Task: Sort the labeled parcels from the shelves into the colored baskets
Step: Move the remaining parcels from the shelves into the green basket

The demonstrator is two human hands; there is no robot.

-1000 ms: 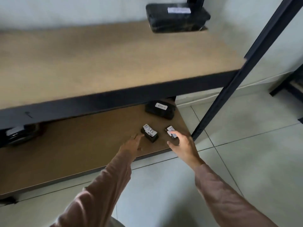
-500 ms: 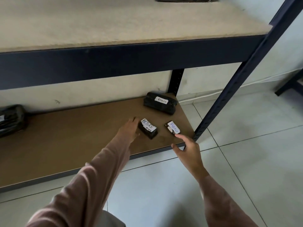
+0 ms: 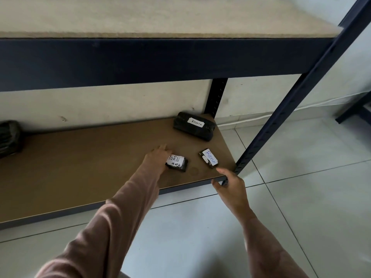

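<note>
Starting at the far left, a dark bundle [image 3: 8, 137] sits at the back of the lower shelf [image 3: 80, 167], against the wall and cut off by the frame edge. Toward the middle, a pink sleeve [image 3: 112, 223] reaches in to the left grip [image 3: 158, 159], which closes over the left end of the dated parcel [image 3: 177, 162]. The hand covers the start of the white label, so only "TORN" and a handwritten date show. This parcel lies flat on the shelf, near the front edge.

Behind it and slightly right, the large parcel [image 3: 193, 126] marked "Return" rests in the back corner, near the rear upright. In front of that, the small parcel [image 3: 208, 160] reading "Retur" lies at an angle, apart from the dated one.

Further right, the right grip [image 3: 230, 185] hangs at the shelf's front corner, forefinger and thumb spread and holding nothing. The forefinger tip is just beside the small parcel; whether it touches, I cannot tell. A dark post [image 3: 281, 117] slants up past it over the tiled floor [image 3: 311, 197].
</note>
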